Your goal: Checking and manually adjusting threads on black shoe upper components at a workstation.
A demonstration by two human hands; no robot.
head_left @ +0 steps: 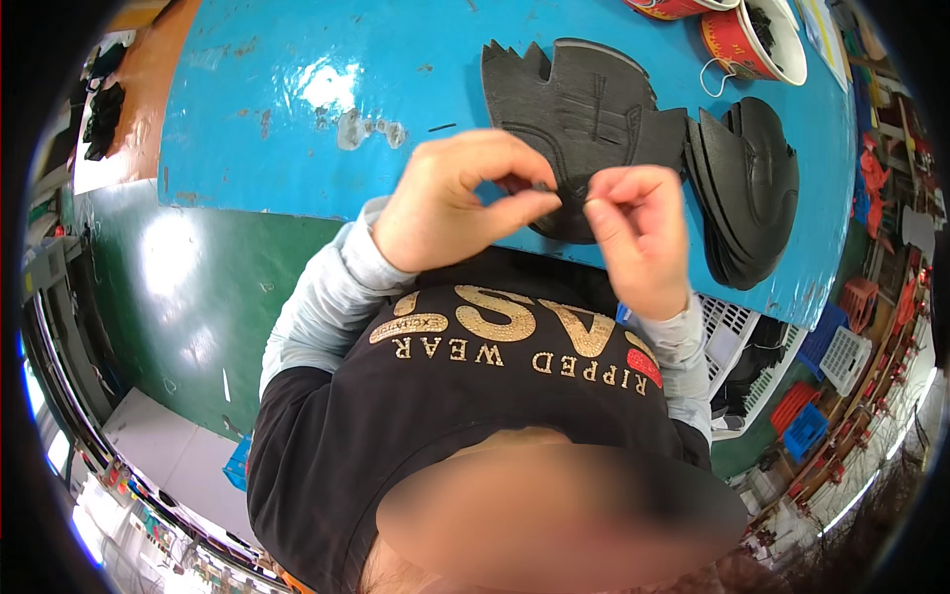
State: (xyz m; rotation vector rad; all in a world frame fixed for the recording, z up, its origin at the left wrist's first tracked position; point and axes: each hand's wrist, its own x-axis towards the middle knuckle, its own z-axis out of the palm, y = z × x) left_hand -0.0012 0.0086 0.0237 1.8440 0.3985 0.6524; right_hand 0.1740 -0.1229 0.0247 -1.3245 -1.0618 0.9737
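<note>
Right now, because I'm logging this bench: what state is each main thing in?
Bare left hand: pinched, grip contents unclear.
Bare right hand: likewise.
Black moulded piece with jagged edge: partly hidden behind the hands.
Black curved moulded pieces: stacked.
Nearer round red bucket with white inside: open, holding dark scraps.
Glossy blue tabletop: scuffed and patchy.
Thin black strip: lying loose.

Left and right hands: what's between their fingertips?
Head view: the black shaped piece shows in the gap between left hand and right hand; anything pinched there is too small to tell.
</note>
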